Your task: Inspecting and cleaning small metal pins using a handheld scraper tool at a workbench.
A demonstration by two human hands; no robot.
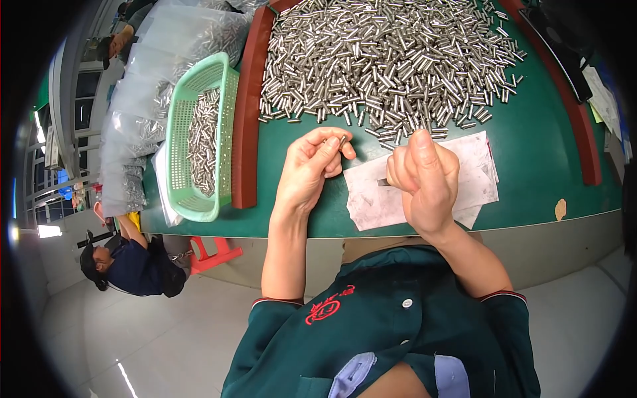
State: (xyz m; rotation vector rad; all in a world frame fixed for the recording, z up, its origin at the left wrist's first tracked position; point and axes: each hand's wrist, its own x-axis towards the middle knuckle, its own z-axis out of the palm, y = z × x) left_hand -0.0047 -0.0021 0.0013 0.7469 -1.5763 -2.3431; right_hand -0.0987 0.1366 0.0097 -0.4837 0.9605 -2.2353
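I see my left hand [310,169] above the green counter [531,172], its fingers [332,147] closed on one small metal pin [343,139] at the tips. My right hand [424,179] is beside it, over a sheet of white paper [478,179], curled into a loose fist; I cannot tell if it holds something. Just behind both hands lies a big heap of the same metal pins [391,60]. To the left, past a red-brown rail [247,132], a green plastic basket [178,132] holds more pins.
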